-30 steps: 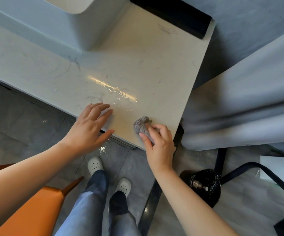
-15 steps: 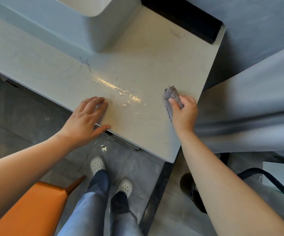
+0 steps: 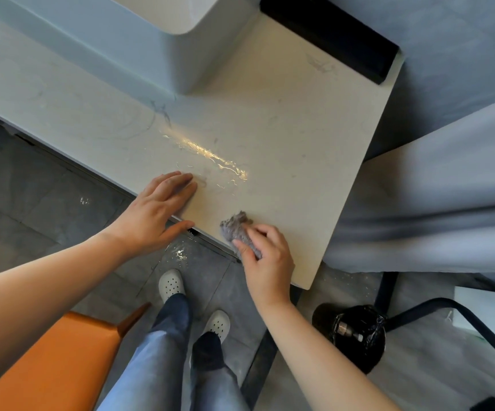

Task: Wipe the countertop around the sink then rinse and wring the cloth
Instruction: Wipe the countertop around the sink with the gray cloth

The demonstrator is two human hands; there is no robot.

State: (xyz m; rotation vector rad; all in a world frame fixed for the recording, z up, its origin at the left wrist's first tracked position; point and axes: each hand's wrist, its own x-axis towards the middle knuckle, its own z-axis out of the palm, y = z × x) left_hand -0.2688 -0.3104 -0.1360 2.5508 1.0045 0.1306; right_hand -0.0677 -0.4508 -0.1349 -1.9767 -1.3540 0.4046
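The right hand (image 3: 270, 262) has its fingers and thumb curled tight on the gray cloth (image 3: 236, 230), which is bunched into a ball, likely so it can rub hard. The cloth sticks out just past the fingertips and presses on the countertop (image 3: 299, 137) at its front edge. The left hand (image 3: 154, 215) lies flat with straight fingers just beside the cloth, holding nothing. It probably leans there to keep the body steady. A shiny wet patch (image 3: 210, 155) sits beyond both hands, toward the sink (image 3: 151, 40), and looks like the next spot to wipe.
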